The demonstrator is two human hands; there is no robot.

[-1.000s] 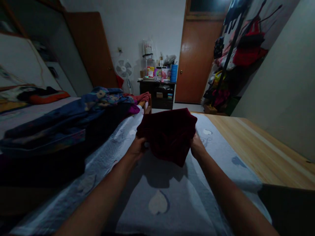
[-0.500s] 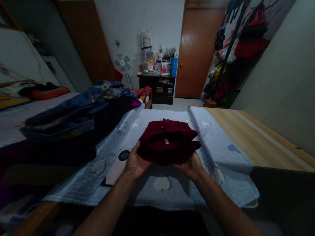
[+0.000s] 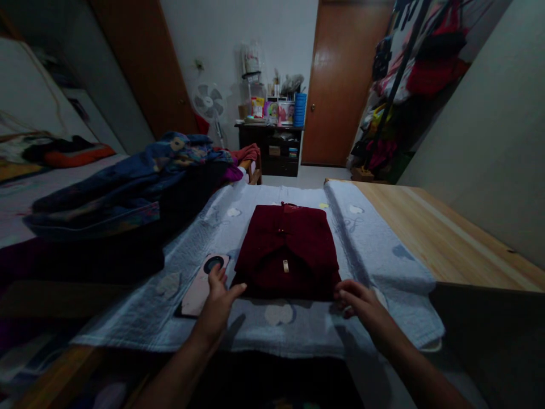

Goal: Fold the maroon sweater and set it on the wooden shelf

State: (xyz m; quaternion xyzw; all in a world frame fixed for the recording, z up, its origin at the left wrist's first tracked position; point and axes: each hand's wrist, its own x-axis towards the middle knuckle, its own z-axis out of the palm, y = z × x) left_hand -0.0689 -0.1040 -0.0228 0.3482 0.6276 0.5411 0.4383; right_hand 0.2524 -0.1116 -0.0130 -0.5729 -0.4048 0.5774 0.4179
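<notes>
A dark red garment (image 3: 293, 244), folded into a flat block, lies on the pale blue cloth (image 3: 272, 335) with small buttons and a light tag on its upper face. At its lower left corner is my left hand (image 3: 218, 301), thumb and fingers apart, holding nothing. My right hand (image 3: 357, 298) is beside the lower right corner with loosely curled fingers; whether the fingertips touch the fabric I cannot tell. Left of the garment rests a pink phone (image 3: 198, 292) with a round dark camera ring, partly behind my left fingers.
A heap of blue patterned and dark clothes (image 3: 128, 187) is on the left. The wooden board (image 3: 426, 227) extends on the right beneath the cloth's edge. Farther back stand a fan (image 3: 209, 102), a dark cabinet (image 3: 279, 150) and a brown door (image 3: 334, 91).
The garment has been lowered and now lies flat on the cloth. Both hands have let go of its near edge and moved apart to either side.
</notes>
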